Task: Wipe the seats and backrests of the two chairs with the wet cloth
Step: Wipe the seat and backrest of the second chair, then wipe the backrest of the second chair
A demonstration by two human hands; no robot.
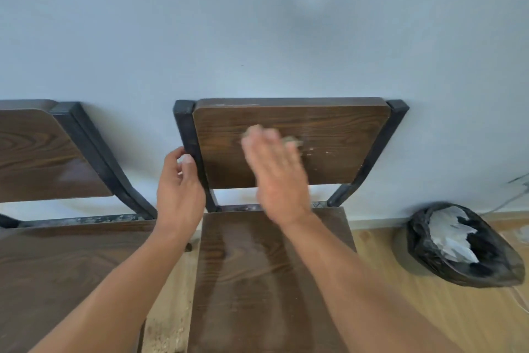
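Note:
Two dark wooden chairs with black metal frames stand against a pale wall. On the right chair, my right hand (276, 172) lies flat and motion-blurred against the backrest (343, 129), pressing a small pale cloth (292, 141) that peeks out past the fingers. White specks dot the backrest to the right of the cloth. My left hand (179, 184) grips the left black post (187, 138) of that backrest. The right chair's seat (252, 281) shows wet streaks. The left chair's backrest (43, 158) and seat (57, 267) lie at the left edge.
A bin lined with a black bag (458, 246) holding white paper stands on the wooden floor (400, 309) to the right of the chair. A narrow gap of floor (169, 309) with debris separates the two chairs.

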